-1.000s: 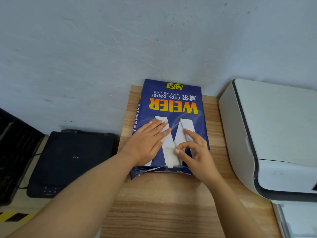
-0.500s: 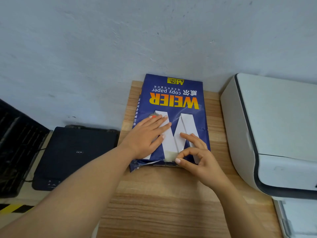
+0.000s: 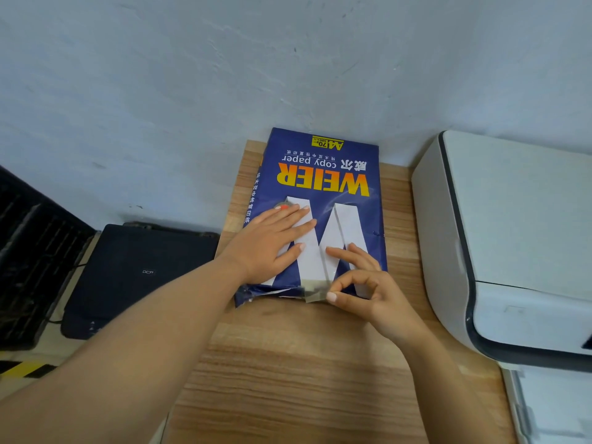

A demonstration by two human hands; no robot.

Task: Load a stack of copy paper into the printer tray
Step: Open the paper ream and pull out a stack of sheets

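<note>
A blue ream of copy paper [image 3: 320, 174] with orange "WEIER" lettering lies flat on the wooden table [image 3: 288, 373], its far end against the wall. My left hand [image 3: 272, 245] presses flat on its top, fingers spread. My right hand [image 3: 368, 286] pinches a strip of clear tape [image 3: 315, 291] at the ream's torn near end between thumb and forefinger. The white printer [image 3: 512, 235] stands to the right, its tray [image 3: 551, 408] sticking out at the lower right.
A black flatbed scanner [image 3: 141, 274] sits on a lower surface to the left of the table, with a dark keyboard-like object [image 3: 28, 257] further left. Yellow-black hazard tape [image 3: 22, 368] marks the floor. A grey wall rises directly behind the table.
My right hand has slid from the top of the ream down to its near edge and pinched the tape there. My left hand has stayed pressed on the wrapper.
</note>
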